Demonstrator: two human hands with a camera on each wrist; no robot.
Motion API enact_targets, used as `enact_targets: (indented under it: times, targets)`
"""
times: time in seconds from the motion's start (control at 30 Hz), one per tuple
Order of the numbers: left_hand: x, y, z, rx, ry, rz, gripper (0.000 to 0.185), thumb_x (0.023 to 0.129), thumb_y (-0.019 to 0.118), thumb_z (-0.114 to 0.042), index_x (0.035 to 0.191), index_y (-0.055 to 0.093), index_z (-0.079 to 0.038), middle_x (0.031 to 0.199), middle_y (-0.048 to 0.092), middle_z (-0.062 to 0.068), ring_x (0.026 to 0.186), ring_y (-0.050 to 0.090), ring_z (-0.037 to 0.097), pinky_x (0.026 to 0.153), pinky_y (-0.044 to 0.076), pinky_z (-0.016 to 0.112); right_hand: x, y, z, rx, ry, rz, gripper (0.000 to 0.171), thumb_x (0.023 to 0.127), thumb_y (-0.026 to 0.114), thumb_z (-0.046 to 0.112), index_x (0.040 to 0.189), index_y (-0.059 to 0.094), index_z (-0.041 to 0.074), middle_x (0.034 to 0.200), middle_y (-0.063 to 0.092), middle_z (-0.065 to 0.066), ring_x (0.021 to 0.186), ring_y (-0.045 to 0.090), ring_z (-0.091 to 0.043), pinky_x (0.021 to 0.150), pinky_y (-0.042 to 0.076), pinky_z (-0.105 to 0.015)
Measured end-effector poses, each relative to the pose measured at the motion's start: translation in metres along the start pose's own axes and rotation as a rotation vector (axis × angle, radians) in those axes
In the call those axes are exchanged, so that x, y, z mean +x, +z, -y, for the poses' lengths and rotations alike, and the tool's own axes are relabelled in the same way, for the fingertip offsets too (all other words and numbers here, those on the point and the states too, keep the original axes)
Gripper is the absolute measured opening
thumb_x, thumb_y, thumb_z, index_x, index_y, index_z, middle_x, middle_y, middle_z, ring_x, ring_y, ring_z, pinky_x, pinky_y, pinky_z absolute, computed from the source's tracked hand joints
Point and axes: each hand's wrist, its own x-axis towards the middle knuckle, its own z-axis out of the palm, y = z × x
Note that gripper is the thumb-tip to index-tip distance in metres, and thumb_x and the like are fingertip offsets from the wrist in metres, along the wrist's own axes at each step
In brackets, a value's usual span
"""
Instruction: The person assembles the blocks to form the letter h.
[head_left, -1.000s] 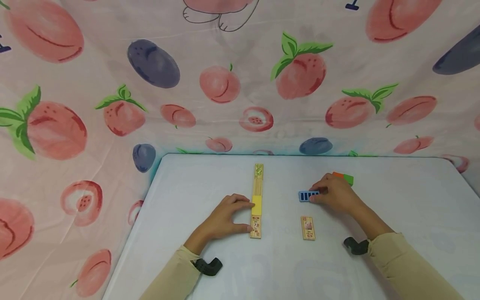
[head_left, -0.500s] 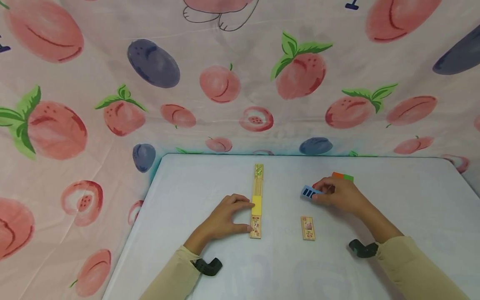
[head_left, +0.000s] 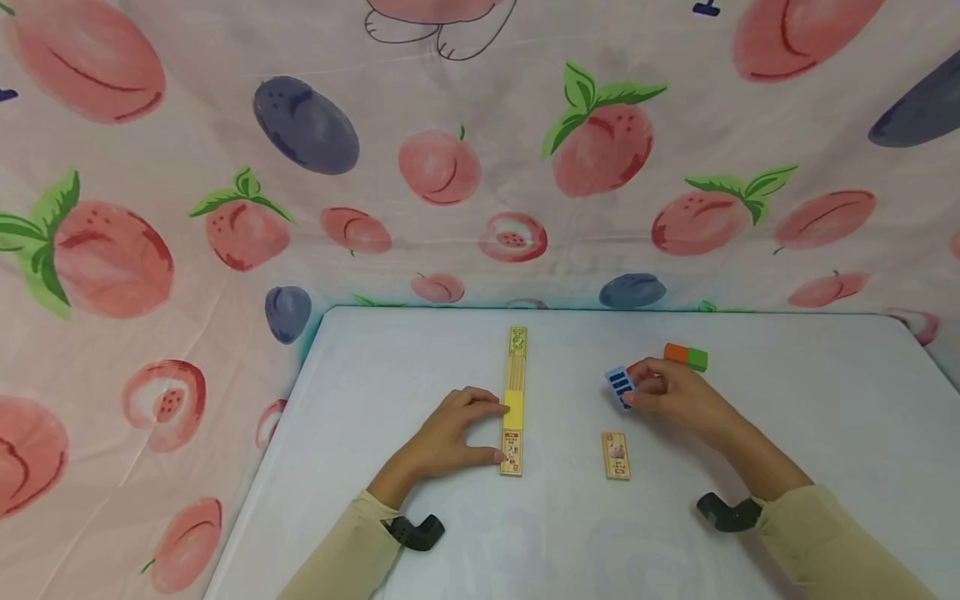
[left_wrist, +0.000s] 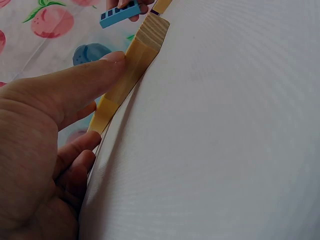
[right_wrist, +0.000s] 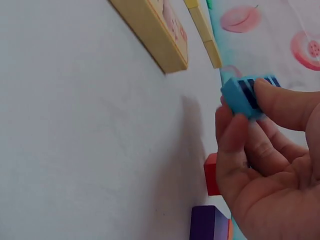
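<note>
My right hand (head_left: 686, 400) pinches a small light-blue block (head_left: 619, 386) with dark stripes between thumb and fingers. The block is tilted and held off the table in the right wrist view, with the thumb across its striped face. My left hand (head_left: 450, 433) rests on the table beside a straight row of flat blocks, thumb and fingertips at its left side. In that row lie a printed wooden block (head_left: 512, 454) at the near end, a yellow block (head_left: 513, 410), and plain wooden strips (head_left: 516, 367) leading to a green-marked end.
A wooden tile with a pink picture (head_left: 617, 456) lies between the row and my right forearm. Orange (head_left: 676, 353) and green (head_left: 697, 359) blocks lie beyond my right hand. A red block (right_wrist: 212, 175) and a dark purple block (right_wrist: 210, 222) show in the right wrist view.
The blue block has turned from lying sideways to a steep slant in my right hand. That hand has shifted slightly right and nearer, uncovering more of the orange block. My left hand stays put.
</note>
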Motion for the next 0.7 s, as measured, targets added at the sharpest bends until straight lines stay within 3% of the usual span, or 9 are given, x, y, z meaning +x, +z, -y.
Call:
enact_targets:
  times: [0.17, 0.3, 0.47, 0.7]
  targets:
    - [0.0008, -0.0001, -0.0006, 0.001, -0.010, 0.001, 0.064, 0.083, 0.084, -0.046, 0.140, 0.063, -0.028, 0.143, 0.053, -0.005, 0.136, 0.045, 0.018, 0.114, 0.040, 0.045, -0.0010, 0.0012, -0.0004, 0.080, 0.014, 0.019, 0.066, 0.093, 0.075, 0.037, 0.146, 0.043, 0.014, 0.125, 0.068, -0.016, 0.116, 0.061, -0.028, 0.096, 0.056, -0.040]
    - [0.0010, -0.0002, -0.0015, 0.000, -0.015, 0.003, 0.064, 0.083, 0.084, -0.046, 0.140, 0.063, -0.028, 0.143, 0.053, -0.005, 0.136, 0.045, 0.018, 0.114, 0.040, 0.046, -0.0027, 0.0032, -0.0009, 0.103, -0.015, 0.007, 0.068, 0.093, 0.074, 0.039, 0.150, 0.041, 0.021, 0.133, 0.062, -0.018, 0.123, 0.057, -0.033, 0.099, 0.055, -0.048]
    - [0.0010, -0.0007, -0.0023, -0.004, -0.016, 0.003, 0.064, 0.082, 0.084, -0.046, 0.140, 0.063, -0.028, 0.142, 0.053, -0.005, 0.135, 0.045, 0.018, 0.113, 0.041, 0.046, -0.0047, 0.0067, 0.0002, 0.100, -0.029, -0.002, 0.054, 0.096, 0.071, 0.036, 0.143, 0.050, 0.020, 0.129, 0.062, -0.015, 0.119, 0.057, -0.030, 0.094, 0.055, -0.039]
    - [0.0012, -0.0006, -0.0024, -0.004, -0.018, 0.002, 0.064, 0.082, 0.084, -0.046, 0.140, 0.063, -0.028, 0.142, 0.054, -0.005, 0.134, 0.045, 0.018, 0.113, 0.042, 0.045, -0.0074, 0.0094, 0.0024, 0.109, -0.026, -0.012, 0.048, 0.097, 0.070, 0.027, 0.141, 0.053, 0.016, 0.123, 0.066, -0.014, 0.110, 0.061, -0.027, 0.087, 0.057, -0.029]
